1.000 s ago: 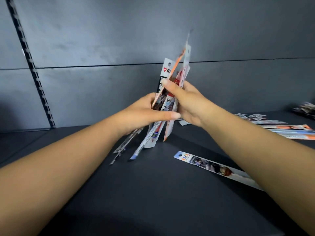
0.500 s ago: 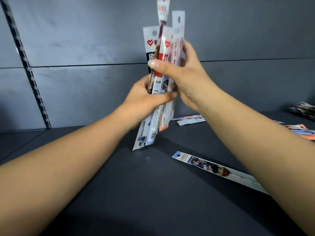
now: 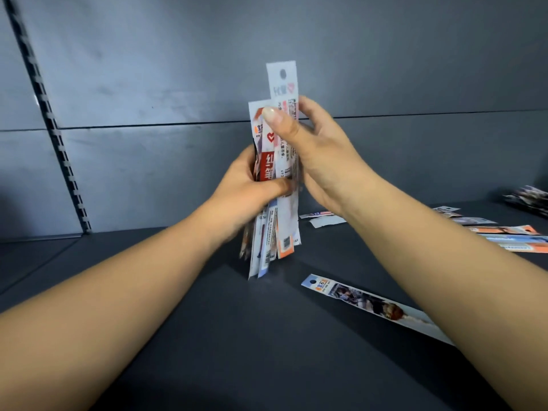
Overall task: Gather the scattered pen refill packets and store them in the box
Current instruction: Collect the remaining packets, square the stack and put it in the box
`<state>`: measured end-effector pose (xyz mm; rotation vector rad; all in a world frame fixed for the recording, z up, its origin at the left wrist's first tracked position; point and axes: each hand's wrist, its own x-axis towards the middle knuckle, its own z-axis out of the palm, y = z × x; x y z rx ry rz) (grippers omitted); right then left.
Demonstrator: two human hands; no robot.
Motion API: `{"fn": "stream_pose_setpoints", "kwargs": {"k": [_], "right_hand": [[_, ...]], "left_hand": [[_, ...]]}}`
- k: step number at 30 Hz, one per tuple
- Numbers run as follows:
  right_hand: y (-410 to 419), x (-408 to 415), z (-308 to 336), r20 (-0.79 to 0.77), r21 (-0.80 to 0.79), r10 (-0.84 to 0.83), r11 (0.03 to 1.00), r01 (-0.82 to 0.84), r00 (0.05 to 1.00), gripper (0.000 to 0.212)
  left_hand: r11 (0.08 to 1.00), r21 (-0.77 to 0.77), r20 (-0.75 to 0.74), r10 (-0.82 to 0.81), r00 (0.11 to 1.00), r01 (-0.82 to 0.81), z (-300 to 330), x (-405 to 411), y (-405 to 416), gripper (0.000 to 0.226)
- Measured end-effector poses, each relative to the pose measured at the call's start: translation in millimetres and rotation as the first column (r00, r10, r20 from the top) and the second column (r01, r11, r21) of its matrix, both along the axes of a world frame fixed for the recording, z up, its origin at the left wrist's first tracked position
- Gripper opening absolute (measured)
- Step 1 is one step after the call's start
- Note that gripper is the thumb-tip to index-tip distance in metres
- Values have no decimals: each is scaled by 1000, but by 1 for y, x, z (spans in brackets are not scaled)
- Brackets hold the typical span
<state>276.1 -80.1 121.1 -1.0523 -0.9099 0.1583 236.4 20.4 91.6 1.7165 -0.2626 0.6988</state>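
Observation:
I hold a bundle of several long, narrow pen refill packets (image 3: 280, 161) upright above the dark shelf. My left hand (image 3: 246, 191) grips the bundle around its middle. My right hand (image 3: 311, 152) clasps its upper part, thumb pressed on the front. The lower ends hang just above the shelf surface. One loose packet (image 3: 367, 304) lies flat on the shelf under my right forearm. More packets (image 3: 504, 232) lie at the right, partly hidden by my arm. Two small ones (image 3: 323, 218) sit behind my right wrist. No box is in view.
The dark shelf board (image 3: 237, 336) has a grey back panel (image 3: 178, 84) with a slotted upright rail (image 3: 59, 143) at the left. A blurred pile of printed items (image 3: 530, 197) sits at the far right edge.
The bundle has dropped from its raised position, and its packets now sit closer together and straighter. Both hands keep their hold on it.

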Motion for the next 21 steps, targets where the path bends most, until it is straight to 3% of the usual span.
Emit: {"fn": "stream_pose_setpoints", "kwargs": {"k": [4,6,10,13,16,21], "right_hand": [[-3,2,-17,-2,-215,-57,975,56,998,9],[-5,2,-22,-12,-243,-22,970,19,1000,9],[-5,-1,-24,27,-281,-17,959,24,999,10],[-6,0,-25,147,-351,-22,934,73,989,9],[-10,2,-24,160,-313,-47,945,95,986,7],[-12,4,-17,110,-166,-24,985,42,994,16]], "left_hand": [[985,76,-171,-138,976,152,-24,-4,4,40],[986,86,-214,-120,969,141,-31,-4,2,34],[999,-37,-153,-30,988,25,-25,-3,2,21],[991,-49,-150,-131,980,125,-22,-4,8,18],[980,11,-243,-191,951,200,-25,-9,11,31],[970,-90,-158,-237,959,225,-16,-11,7,29]]}}
